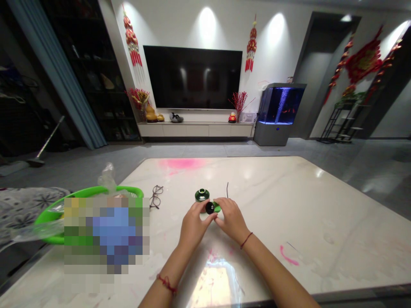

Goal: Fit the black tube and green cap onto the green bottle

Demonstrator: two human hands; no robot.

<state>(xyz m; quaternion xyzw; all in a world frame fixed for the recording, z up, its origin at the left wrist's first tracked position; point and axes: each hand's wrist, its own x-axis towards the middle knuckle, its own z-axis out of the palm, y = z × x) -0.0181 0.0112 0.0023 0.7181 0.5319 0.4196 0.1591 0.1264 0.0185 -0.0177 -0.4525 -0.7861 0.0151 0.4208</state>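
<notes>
My left hand [195,222] is closed, thumb and fingers around a small black round piece [209,208] with a dark hollow facing me. My right hand [233,219] is closed from the other side on a bright green piece [217,208] directly beside the black one. Whether the two pieces are joined cannot be made out, as my fingers cover part of them. Just beyond my left fingertips stands a squat, dark green, shiny bottle [202,195] with a narrow round opening at its top.
Folded-out eyeglasses [156,196] lie left on the marble-look table [272,188]. A thin black strip [227,190] lies behind my right hand. At left stands a green basket [48,218] with plastic wrapping; a blurred patch hides part of it. Pink stains mark the tabletop.
</notes>
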